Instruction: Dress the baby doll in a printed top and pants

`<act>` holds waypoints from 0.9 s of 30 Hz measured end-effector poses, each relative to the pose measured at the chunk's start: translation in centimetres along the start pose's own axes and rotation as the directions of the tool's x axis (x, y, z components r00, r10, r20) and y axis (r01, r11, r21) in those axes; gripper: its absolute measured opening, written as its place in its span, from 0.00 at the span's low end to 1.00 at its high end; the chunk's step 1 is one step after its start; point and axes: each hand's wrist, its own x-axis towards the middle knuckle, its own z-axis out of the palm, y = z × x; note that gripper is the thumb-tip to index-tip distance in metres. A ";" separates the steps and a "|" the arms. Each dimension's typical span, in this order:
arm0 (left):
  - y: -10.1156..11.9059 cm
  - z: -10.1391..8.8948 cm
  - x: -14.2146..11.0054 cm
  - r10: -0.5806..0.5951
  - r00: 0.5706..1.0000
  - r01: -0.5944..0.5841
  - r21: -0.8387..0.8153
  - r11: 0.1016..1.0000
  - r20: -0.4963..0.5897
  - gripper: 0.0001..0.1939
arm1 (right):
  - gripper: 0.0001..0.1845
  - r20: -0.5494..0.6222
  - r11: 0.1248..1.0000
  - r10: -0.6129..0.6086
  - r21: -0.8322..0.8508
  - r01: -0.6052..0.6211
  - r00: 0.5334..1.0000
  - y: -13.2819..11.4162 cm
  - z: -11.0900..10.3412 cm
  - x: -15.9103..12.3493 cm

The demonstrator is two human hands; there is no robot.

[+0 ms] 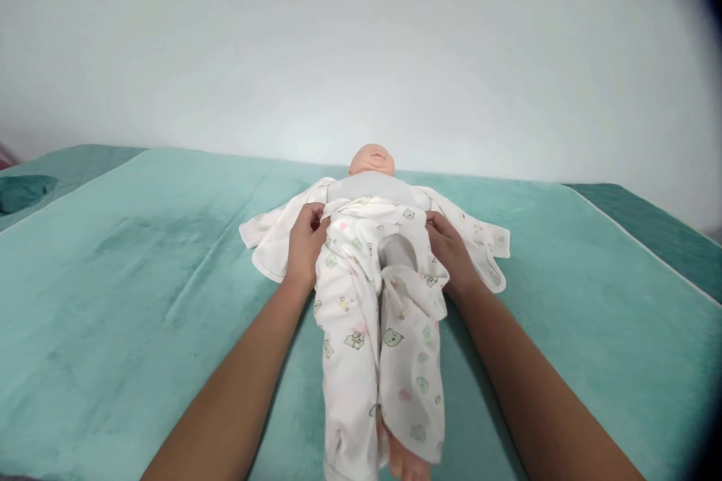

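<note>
A baby doll [372, 159] lies on its back, head away from me and feet toward me. Patterned white baby pants [350, 316] cover its legs up to the waist, with a gap at the crotch showing the grey body. At the left side of the waistband, my left hand [307, 242] has its fingers closed on the pants. My right hand [453, 254] grips the waistband's other side, its fingertips partly hidden by the cloth. A matching baby jacket [276, 234] is spread open under the doll's upper body. One bare foot [407, 462] shows below the right pant leg.
The doll lies on a teal padded sheet [169, 278] with a few creases. Behind its head rises a white wall [361, 68]. Darker green cloth [648, 229] borders the bed on the right, and a dark green bundle [25, 193] lies at the far left.
</note>
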 end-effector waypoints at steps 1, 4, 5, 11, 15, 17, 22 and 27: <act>-0.2 -0.1 0.1 0.086 0.996 -0.085 0.038 0.996 -0.020 0.08 | 0.12 -0.004 0.999 -0.049 -0.002 0.049 0.999 0.4 0.0 0.1; -0.4 -0.4 0.3 0.325 0.946 -0.321 0.151 0.935 0.002 0.12 | 0.14 -0.015 0.980 -0.199 -0.028 0.199 0.980 1.4 -0.3 0.3; -0.4 -0.5 0.3 0.362 0.932 -0.361 0.178 0.916 0.027 0.12 | 0.14 -0.019 0.973 -0.229 -0.044 0.228 0.973 1.6 -0.4 0.4; 0.0 -0.3 0.7 0.215 0.975 -0.221 0.158 0.962 0.055 0.13 | 0.11 -0.035 0.938 -0.261 -0.243 0.245 0.965 1.1 -0.6 1.2; -0.1 0.0 2.3 0.136 0.990 -0.132 0.122 0.984 -0.024 0.14 | 0.10 -0.033 0.887 -0.290 -0.384 0.256 0.956 1.0 -0.6 2.9; -0.3 0.1 3.2 0.071 0.997 -0.068 0.067 0.995 -0.042 0.13 | 0.11 -0.041 0.911 -0.243 -0.354 0.213 0.969 1.1 -0.4 3.8; -0.5 0.4 3.8 -0.055 0.998 0.055 -0.001 0.998 0.016 0.11 | 0.10 -0.055 0.951 -0.174 -0.267 0.153 0.983 1.2 0.3 4.4; -0.6 0.8 3.4 0.193 0.978 -0.198 0.059 0.978 0.075 0.10 | 0.07 0.020 0.871 -0.384 -0.324 0.370 0.923 1.1 0.4 3.8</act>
